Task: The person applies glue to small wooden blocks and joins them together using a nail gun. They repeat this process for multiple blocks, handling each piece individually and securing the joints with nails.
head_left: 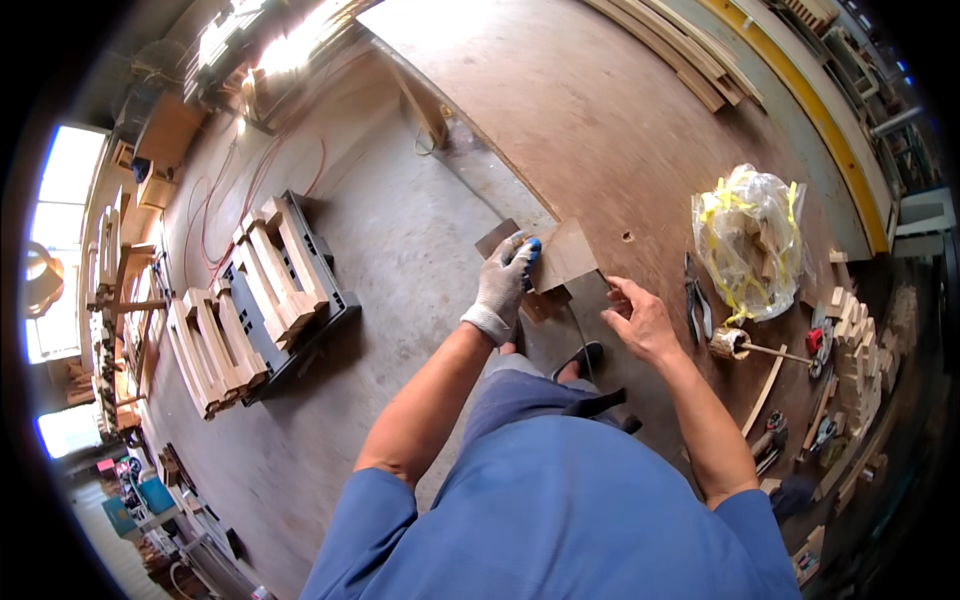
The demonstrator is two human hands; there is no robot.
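Note:
My left hand (505,282), in a white knit glove with blue on the fingertips, is closed on a flat tan piece (566,252) at the corner of the workbench. Whether that piece is thin board or stiff sheet, I cannot make out. A dark brown end (496,238) juts out left of the glove, and a brown block (546,304) shows below it. Bare and with thumb and fingers apart, my right hand (640,318) reaches toward the tan piece's right corner. Its index fingertip is close to that corner; contact is unclear.
The brown workbench (560,110) carries long wood strips (690,50), a clear plastic bag (755,245) with yellow tape, pliers (697,300), a glue-stained pot (729,344) and wood offcuts (850,340). Slatted wooden frames (275,270) lie on a black pallet (345,300) at left. Hoses (265,165) cross the floor.

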